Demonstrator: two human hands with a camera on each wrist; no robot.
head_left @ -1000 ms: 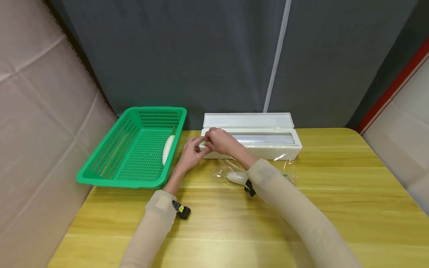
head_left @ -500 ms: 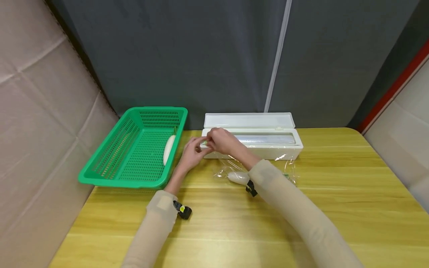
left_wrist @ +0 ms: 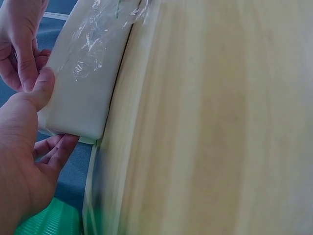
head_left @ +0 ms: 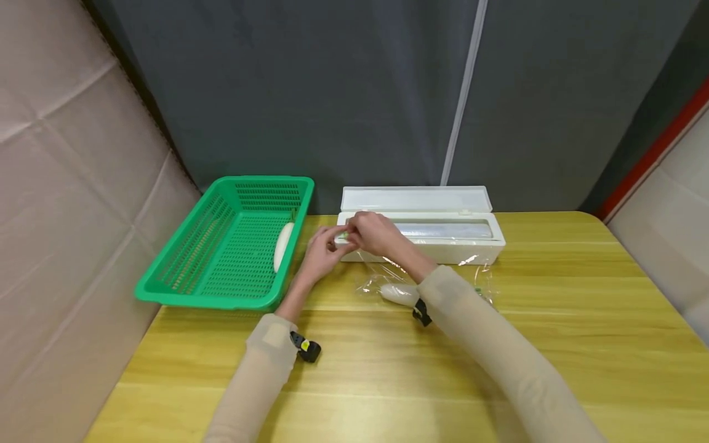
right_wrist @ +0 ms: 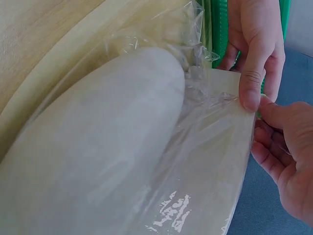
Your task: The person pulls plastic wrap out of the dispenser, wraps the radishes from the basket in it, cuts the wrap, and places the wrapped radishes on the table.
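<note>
A long white cling film box (head_left: 443,252) stands at the back of the table, its lid raised and a film roll inside. My left hand (head_left: 321,255) grips the box's left end, thumb along the upper front edge and fingers at the end face. Beside it, my right hand (head_left: 379,237) pinches a small green piece (head_left: 343,235) at the same corner, mostly covered by the fingers. Clear cling film (right_wrist: 181,210) hangs from the box front over a white radish (right_wrist: 107,132) lying on the table. The right sleeve hides part of this radish in the head view.
To the left is a green plastic basket (head_left: 166,298) with another white radish (head_left: 284,246) against its right wall. A dark grey curtain (head_left: 332,92) hangs behind the wooden table (head_left: 581,320), and pale panels flank both sides.
The head view has shifted slightly, so everything appears a little farther right. Both hands keep their place at the box's left end.
</note>
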